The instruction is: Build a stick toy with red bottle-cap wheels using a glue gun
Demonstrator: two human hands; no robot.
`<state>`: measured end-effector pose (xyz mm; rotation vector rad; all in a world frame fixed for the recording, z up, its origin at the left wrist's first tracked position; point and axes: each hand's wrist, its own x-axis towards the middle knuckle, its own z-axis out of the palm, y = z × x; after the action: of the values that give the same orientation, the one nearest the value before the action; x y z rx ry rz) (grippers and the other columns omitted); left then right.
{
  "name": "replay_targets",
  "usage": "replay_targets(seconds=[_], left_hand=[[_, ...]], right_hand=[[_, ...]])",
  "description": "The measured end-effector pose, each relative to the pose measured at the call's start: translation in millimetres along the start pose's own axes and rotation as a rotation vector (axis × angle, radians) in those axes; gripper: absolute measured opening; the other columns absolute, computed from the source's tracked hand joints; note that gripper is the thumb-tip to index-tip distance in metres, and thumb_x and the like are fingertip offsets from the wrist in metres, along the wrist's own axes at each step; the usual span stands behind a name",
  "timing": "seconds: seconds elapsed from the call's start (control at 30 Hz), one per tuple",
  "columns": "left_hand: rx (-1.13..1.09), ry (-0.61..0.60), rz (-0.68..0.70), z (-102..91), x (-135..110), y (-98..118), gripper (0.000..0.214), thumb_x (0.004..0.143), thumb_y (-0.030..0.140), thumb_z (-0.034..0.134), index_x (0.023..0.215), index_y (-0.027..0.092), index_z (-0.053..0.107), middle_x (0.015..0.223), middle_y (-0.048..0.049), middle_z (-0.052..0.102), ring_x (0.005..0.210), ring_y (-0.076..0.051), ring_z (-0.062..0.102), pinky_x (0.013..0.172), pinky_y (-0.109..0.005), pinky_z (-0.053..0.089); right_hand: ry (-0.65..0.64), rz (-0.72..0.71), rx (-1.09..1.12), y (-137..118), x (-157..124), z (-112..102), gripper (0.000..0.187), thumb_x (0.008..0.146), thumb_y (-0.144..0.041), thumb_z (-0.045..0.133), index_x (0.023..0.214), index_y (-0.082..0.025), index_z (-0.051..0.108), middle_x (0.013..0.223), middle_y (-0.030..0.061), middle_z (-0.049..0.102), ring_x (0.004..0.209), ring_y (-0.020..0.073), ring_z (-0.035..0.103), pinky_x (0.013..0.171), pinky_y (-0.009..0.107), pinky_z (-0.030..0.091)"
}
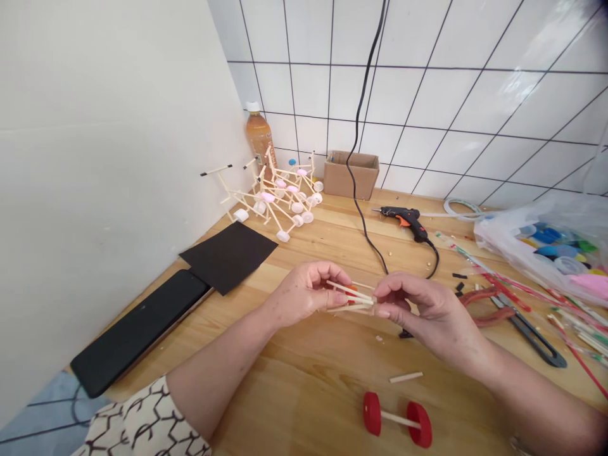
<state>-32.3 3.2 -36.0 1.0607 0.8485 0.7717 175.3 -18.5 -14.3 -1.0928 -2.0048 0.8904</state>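
Above the wooden table [304, 380], the left hand [304, 294] and right hand [418, 310] both pinch a bundle of thin pale wooden sticks [354, 293], apparently aligning them; further adjustment calls for steady fingertips.

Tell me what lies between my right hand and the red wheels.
Below the right hand, a short loose stick on the table, head view.

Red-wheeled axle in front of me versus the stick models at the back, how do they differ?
The red-wheeled axle has two red wheels; the stick models carry white and pink ones. The red-wheeled axle is one bare stick lying alone; the stick models are built frames, clustered together. Both use pale sticks and round wheels.
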Motion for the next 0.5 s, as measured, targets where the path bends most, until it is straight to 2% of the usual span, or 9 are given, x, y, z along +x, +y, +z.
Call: replay_targets(seconds=[0.5], left_hand=[[0.122, 0.009, 0.027, 3.1, -3.6, 0.1, 0.014, 0.068, 0.013, 0.068, 0.08, 0.012, 0.06, 0.078, -0.0014, 0.066, 0.068, -0.009, 0.059, 0.064, -0.02, 0.044]], right_hand=[[0.038, -0.309, -0.313, 7.2, -4.2, 4.9, 0.019, 0.081, -0.016, 0.06, 0.099, -0.02, 0.056, 0.091, 0.0047, 0.059, 0.084, 0.0145, 0.056, 0.072, 0.027, 0.046]])
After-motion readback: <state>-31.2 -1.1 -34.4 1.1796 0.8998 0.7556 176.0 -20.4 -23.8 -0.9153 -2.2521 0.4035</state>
